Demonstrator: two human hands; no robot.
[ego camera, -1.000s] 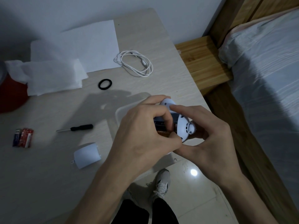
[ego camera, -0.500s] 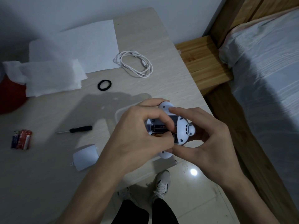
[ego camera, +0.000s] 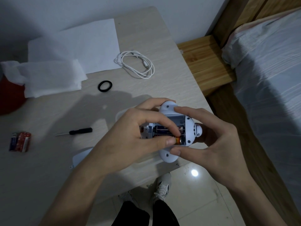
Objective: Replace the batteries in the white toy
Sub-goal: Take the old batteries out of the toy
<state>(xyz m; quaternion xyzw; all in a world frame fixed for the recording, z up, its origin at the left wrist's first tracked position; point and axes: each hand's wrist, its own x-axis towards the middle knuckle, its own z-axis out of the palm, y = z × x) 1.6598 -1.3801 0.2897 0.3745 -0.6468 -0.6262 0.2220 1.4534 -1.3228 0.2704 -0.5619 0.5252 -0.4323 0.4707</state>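
The white toy is held upside down above the table's front right corner, its battery compartment uncovered. My right hand grips the toy from the right, thumb and index on its two white feet. My left hand pinches a battery with an orange end at the near side of the compartment. Other batteries lie inside the compartment. The white battery cover lies on the table, partly hidden by my left forearm. A small pack of red and blue batteries lies at the left. A black-handled screwdriver rests between them.
On the pale wooden table lie a coiled white cable, a black ring, white paper and tissue. A red object sits at the left edge. A wooden bed with a mattress stands right. My shoes are below.
My left fingers have shifted from covering the compartment to its near edge, and the orange-ended battery now shows between thumb and finger. The toy has turned slightly, exposing more of the compartment.
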